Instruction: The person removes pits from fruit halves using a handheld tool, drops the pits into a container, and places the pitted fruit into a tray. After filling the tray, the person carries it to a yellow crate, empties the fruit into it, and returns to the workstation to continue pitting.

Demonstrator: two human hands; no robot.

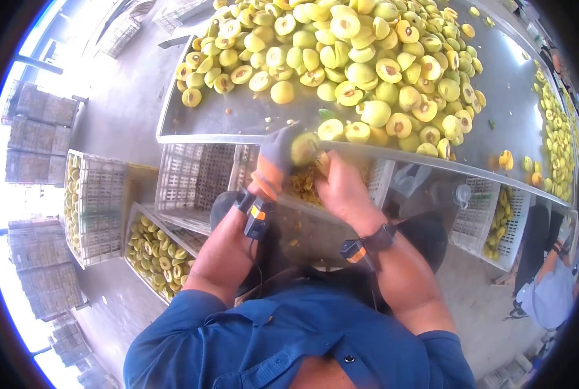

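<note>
A yellow-green fruit (304, 148) is gripped by the gloved left hand (280, 150) at the metal table (237, 120) edge; the bare right hand (340, 185) is pressed against it, above a crate (195, 175).

Halved yellow fruit (367, 58), heaped across the far half of the steel desk (224, 117). White plastic crates (192, 175) under its near edge; one crate of halves (153, 249) on the floor. Stacked crates (39, 139) at left. Another person (552, 285) at right.

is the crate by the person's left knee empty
No, the crate beside the left arm holds many halved yellow-green fruit pieces.
</note>
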